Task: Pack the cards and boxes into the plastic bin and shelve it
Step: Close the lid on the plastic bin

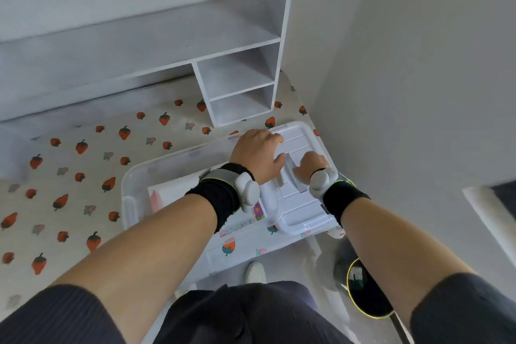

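Observation:
A clear plastic bin (131, 184) stands on the table with the strawberry-print cloth, at the table's right near corner. Cards and boxes (167, 193) show inside it, partly hidden by my left forearm. A white lid (304, 207) lies over the bin's right part. My left hand (257, 152) rests flat on the lid's far side, fingers spread. My right hand (310, 166) is curled around the raised handle in the lid's middle.
A white shelf unit (156, 33) stands behind the bin, with a wide open shelf and two small cubbies (240, 92) at the right. A grey wall (405, 92) runs close along the right. A black stool (365, 293) sits on the floor below.

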A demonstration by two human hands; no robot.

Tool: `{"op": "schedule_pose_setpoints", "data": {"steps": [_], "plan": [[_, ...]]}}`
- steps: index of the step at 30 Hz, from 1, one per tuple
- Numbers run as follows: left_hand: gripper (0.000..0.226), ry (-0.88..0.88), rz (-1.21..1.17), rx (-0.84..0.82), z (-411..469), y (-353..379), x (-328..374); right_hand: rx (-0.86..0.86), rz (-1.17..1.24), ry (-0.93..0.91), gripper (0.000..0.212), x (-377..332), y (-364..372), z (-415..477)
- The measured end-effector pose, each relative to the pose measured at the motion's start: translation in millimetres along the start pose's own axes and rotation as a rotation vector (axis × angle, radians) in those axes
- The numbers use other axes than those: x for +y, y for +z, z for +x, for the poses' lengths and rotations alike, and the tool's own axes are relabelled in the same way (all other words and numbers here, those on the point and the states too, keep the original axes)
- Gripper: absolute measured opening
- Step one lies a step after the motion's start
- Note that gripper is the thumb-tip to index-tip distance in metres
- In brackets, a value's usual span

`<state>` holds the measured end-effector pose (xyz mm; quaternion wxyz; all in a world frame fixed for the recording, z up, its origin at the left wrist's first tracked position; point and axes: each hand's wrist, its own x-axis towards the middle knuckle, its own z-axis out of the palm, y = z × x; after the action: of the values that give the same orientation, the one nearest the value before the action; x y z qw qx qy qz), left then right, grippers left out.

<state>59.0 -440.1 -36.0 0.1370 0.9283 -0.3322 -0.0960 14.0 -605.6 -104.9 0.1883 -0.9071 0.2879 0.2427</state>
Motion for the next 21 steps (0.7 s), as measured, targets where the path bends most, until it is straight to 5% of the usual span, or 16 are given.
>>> {"op": "schedule_pose_setpoints", "data": {"steps": [5,10,21], "plan": [[0.042,0.015,0.024,0.000,14,14,1,-0.138,0.027,0.055,0.015,13,34,20],[0.039,0.033,0.061,0.054,18,25,-4,-0.060,0.097,0.137,0.036,12,57,36],[0.040,0.057,0.016,0.095,6,6,-1,-0.006,0.003,0.201,0.043,42,20,23]]}}
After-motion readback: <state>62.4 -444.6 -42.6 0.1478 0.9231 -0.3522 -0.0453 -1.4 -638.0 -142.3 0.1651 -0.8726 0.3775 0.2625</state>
